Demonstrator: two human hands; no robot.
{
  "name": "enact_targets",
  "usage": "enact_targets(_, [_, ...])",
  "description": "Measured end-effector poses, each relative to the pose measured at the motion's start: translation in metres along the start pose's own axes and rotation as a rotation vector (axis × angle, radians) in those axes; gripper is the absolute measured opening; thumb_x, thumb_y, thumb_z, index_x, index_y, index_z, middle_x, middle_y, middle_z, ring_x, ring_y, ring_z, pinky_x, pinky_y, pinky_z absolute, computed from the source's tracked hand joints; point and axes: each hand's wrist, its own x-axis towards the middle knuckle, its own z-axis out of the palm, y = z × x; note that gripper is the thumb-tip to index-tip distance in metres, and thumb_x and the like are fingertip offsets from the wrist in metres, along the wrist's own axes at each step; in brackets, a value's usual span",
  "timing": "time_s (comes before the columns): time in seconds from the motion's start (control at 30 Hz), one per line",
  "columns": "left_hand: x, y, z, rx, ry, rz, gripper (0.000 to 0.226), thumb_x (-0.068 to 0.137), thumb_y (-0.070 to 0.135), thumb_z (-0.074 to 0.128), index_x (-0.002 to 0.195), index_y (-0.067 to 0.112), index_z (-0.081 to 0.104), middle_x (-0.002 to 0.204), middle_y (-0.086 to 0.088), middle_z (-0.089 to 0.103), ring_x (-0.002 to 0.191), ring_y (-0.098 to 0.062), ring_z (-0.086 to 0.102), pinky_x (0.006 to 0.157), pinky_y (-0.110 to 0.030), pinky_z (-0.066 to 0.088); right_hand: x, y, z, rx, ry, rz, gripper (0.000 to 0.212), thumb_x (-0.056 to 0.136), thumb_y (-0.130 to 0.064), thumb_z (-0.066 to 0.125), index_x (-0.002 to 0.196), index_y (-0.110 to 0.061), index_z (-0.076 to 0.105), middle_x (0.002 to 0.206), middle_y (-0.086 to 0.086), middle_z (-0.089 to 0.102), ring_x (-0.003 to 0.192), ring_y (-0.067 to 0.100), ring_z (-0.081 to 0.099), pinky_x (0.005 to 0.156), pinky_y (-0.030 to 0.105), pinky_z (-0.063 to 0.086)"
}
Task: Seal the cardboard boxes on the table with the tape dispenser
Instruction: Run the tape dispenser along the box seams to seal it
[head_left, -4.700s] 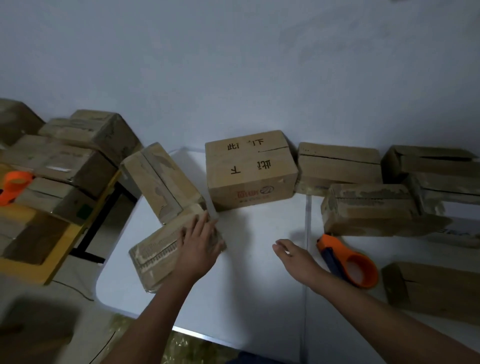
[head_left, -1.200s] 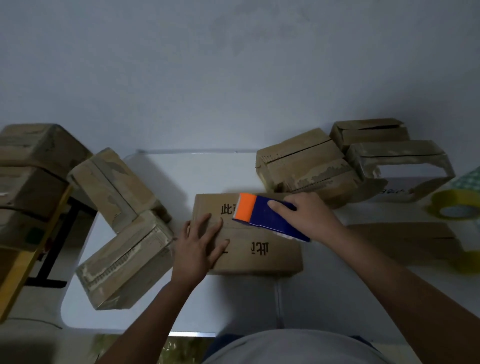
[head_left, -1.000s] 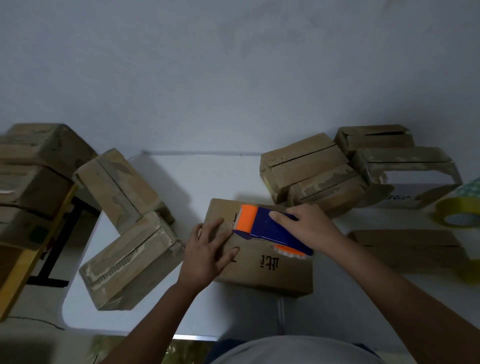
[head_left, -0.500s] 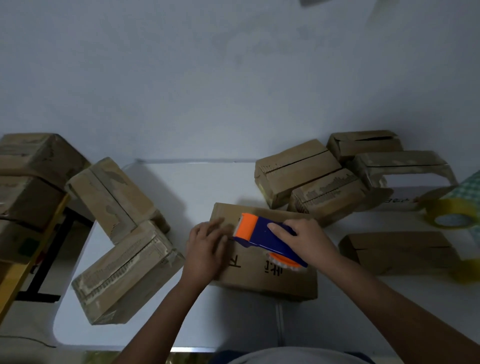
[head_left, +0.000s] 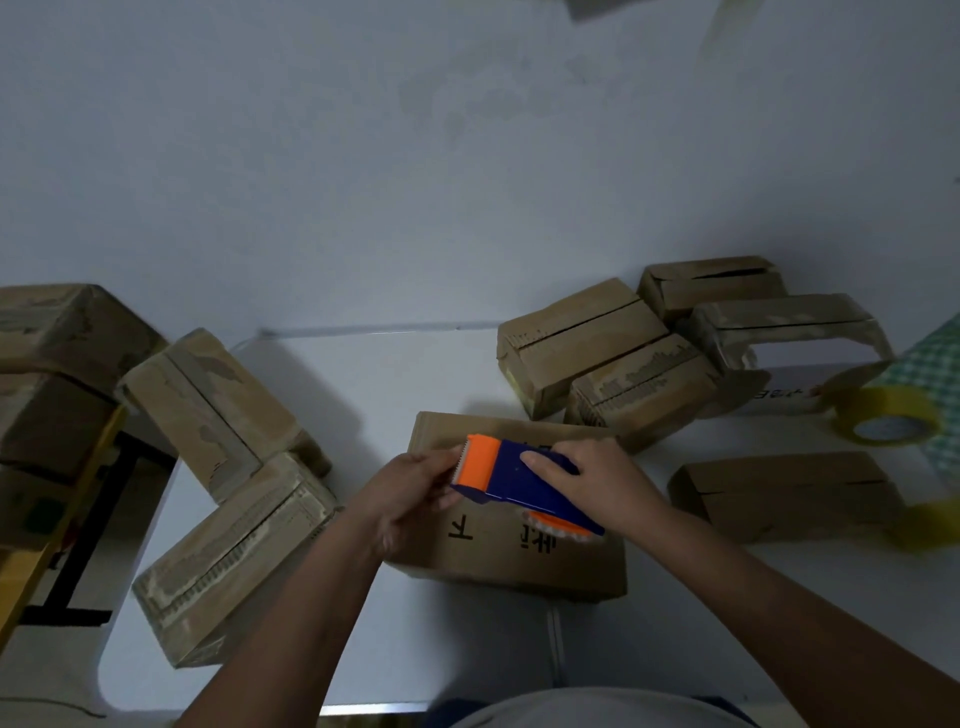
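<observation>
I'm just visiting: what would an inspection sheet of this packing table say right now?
Surface: white table, boxes on both sides.
Job's things: printed box in the middle; tape dispenser above it.
Clutter: loose tape roll at right; other boxes.
Hands: right hand grips the dispenser; left hand pinches at its orange front end.
Cables: nothing seen.
Surroundings: plain wall; more boxes stacked at left.

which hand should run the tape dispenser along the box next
Right. The right hand already grips the tape dispenser above the printed box, while the left hand only pinches at its orange front end.
</observation>
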Motion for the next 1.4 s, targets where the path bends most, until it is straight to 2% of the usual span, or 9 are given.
enact_targets(0.1, [0.001, -0.003, -0.001, 0.004, -0.003, 0.018, 0.023, 0.097, 0.015, 0.059, 0.111, 0.001, 0.070, 0.066, -0.003, 0.063, 0.059, -0.008, 0.057, 0.056, -0.020, 0.048, 0.001, -0.001, -0.002, 0.002, -0.005, -0.008, 0.049, 0.093, -0.061, 0.040, 0.088, -0.017, 0.062, 0.078, -0.005, 0.068, 0.068, 0.003, 0.064, 0.065, 0.020, 0.052])
enact_targets(0.17, [0.002, -0.006, -0.003, 0.065, -0.014, 0.062, 0.019, 0.098, 0.015, 0.057, 0.098, 0.006, 0.073, 0.057, -0.004, 0.056, 0.060, -0.014, 0.050, 0.064, -0.025, 0.044, 0.002, -0.002, -0.004, 0.004, -0.004, -0.024, 0.050, 0.093, -0.061, 0.041, 0.085, -0.017, 0.063, 0.075, -0.005, 0.067, 0.065, 0.003, 0.063, 0.061, 0.018, 0.049])
enact_targets(0.33, [0.000, -0.010, 0.003, 0.135, 0.121, 0.187, 0.026, 0.098, 0.019, 0.058, 0.083, 0.017, 0.079, 0.091, -0.015, 0.075, 0.092, -0.026, 0.068, 0.091, -0.042, 0.051, 0.007, -0.011, -0.016, -0.062, -0.022, -0.079, 0.052, 0.093, -0.062, 0.040, 0.087, -0.016, 0.063, 0.076, -0.003, 0.067, 0.067, 0.006, 0.063, 0.062, 0.018, 0.048])
enact_targets(0.47, [0.003, -0.010, -0.004, 0.039, 0.174, 0.204, 0.022, 0.096, 0.015, 0.061, 0.082, 0.013, 0.078, 0.091, -0.017, 0.073, 0.091, -0.029, 0.064, 0.093, -0.043, 0.051, 0.009, -0.016, -0.029, -0.095, -0.073, -0.113, 0.052, 0.092, -0.063, 0.040, 0.090, -0.017, 0.063, 0.080, -0.002, 0.068, 0.070, 0.008, 0.065, 0.066, 0.023, 0.053])
enact_targets(0.53, [0.002, -0.006, -0.014, -0.060, 0.219, 0.229, 0.014, 0.094, 0.009, 0.062, 0.090, 0.005, 0.074, 0.083, -0.014, 0.071, 0.082, -0.022, 0.063, 0.084, -0.033, 0.054, 0.010, -0.014, -0.036, -0.132, -0.093, -0.118, 0.052, 0.091, -0.065, 0.040, 0.089, -0.018, 0.063, 0.079, -0.003, 0.067, 0.068, 0.007, 0.064, 0.065, 0.023, 0.053])
enact_targets(0.63, [-0.003, 0.001, -0.046, -0.142, 0.455, 0.256, 0.010, 0.095, 0.003, 0.059, 0.093, 0.002, 0.069, 0.072, -0.005, 0.068, 0.068, -0.010, 0.061, 0.064, -0.017, 0.054, 0.012, 0.000, -0.048, -0.226, -0.119, -0.089, 0.055, 0.088, -0.070, 0.039, 0.086, -0.020, 0.064, 0.075, -0.005, 0.066, 0.067, 0.007, 0.063, 0.068, 0.026, 0.053])
enact_targets(0.87, [0.004, -0.009, -0.079, 0.148, 0.479, 0.223, 0.017, 0.097, 0.013, 0.062, 0.094, -0.003, 0.066, 0.078, -0.010, 0.062, 0.073, -0.019, 0.056, 0.070, -0.024, 0.050, 0.019, 0.009, -0.030, -0.304, -0.082, -0.060, 0.058, 0.087, -0.072, 0.040, 0.082, -0.020, 0.065, 0.072, -0.005, 0.063, 0.066, 0.007, 0.060, 0.065, 0.026, 0.052])
enact_targets(1.23, [0.022, -0.020, -0.081, 0.270, 0.630, 0.290, 0.009, 0.094, 0.010, 0.065, 0.086, 0.005, 0.068, 0.076, -0.008, 0.068, 0.071, -0.020, 0.059, 0.075, -0.035, 0.051, 0.023, 0.000, -0.024, -0.381, -0.085, -0.003, 0.058, 0.089, -0.071, 0.039, 0.087, -0.018, 0.062, 0.081, -0.002, 0.062, 0.073, 0.013, 0.060, 0.071, 0.033, 0.054])
enact_targets(1.4, [0.027, -0.021, -0.073, 0.609, 0.723, 0.318, 0.008, 0.093, 0.013, 0.064, 0.088, 0.009, 0.068, 0.079, -0.004, 0.069, 0.076, -0.021, 0.064, 0.071, -0.033, 0.049, 0.025, -0.007, -0.023, -0.426, -0.098, -0.005, 0.051, 0.090, -0.069, 0.039, 0.075, -0.022, 0.051, 0.071, -0.005, 0.051, 0.070, 0.014, 0.056, 0.066, 0.031, 0.049])
